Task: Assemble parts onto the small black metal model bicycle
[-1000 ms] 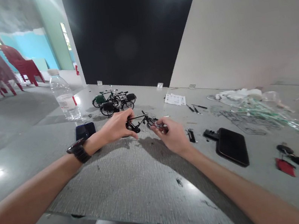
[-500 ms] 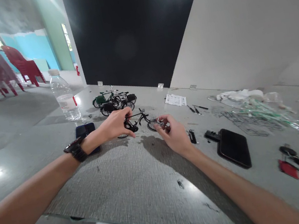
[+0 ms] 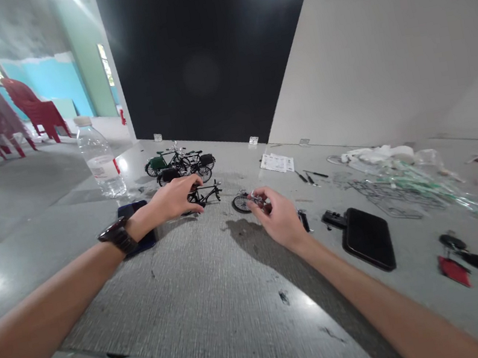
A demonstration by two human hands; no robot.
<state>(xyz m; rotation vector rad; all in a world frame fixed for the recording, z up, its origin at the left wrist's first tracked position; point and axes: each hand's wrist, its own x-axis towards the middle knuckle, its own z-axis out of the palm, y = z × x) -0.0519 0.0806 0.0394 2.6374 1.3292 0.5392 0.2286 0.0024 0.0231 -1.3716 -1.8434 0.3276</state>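
The grey tabletop (image 3: 192, 284) is showing a finely streaked, rough-looking grain and is throwing back glossy glare. Left of centre, the small bicycle frame (image 3: 207, 196) is looking like thin black metal; the wheel (image 3: 241, 203) on its right is showing a dark rim and fine metallic-looking spokes. Far left, the bottle (image 3: 100, 159) is gleaming as clear, smooth plastic, and the chairs (image 3: 32, 106) are displaying red plastic. On the right, the rectangular device (image 3: 368, 238) is presenting a glossy black face, while translucent wrapping (image 3: 430, 171) is crinkling beyond it. Farther off, paper slips (image 3: 277, 162) and the pale panel (image 3: 391, 49) are looking matt.
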